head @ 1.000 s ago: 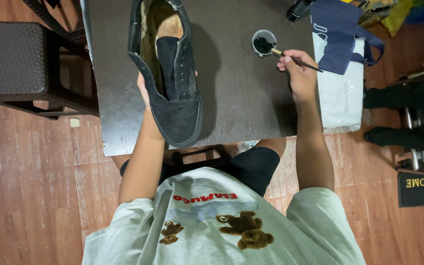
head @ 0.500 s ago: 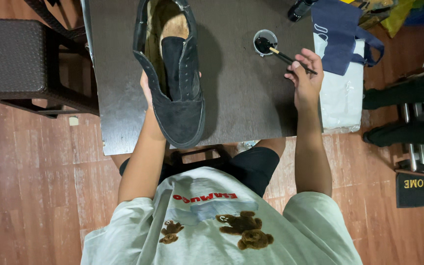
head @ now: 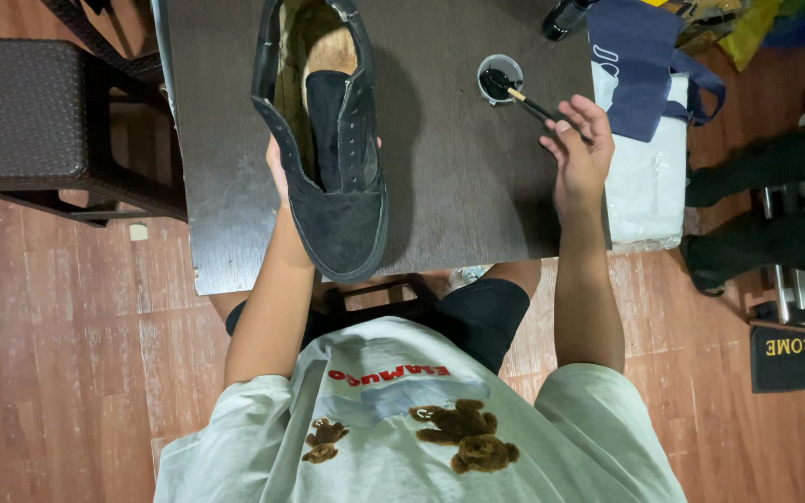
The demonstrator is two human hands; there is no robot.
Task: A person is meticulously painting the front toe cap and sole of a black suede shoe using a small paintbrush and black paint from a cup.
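two hands busy | left hand [head: 279,166] grips shoe [head: 328,140] from beneath, opening up (keeps the upper reachable) | right hand [head: 578,154] pinches brush [head: 535,105], tip dipped in dye pot [head: 499,76] | all over table [head: 458,196]

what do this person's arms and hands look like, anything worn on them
Both arms are bare from the short sleeves of a pale T-shirt down to the fingers. The left hand and the right hand wear no gloves, and no watch, ring or bracelet shows on either. The shirt has small brown teddy-bear prints.
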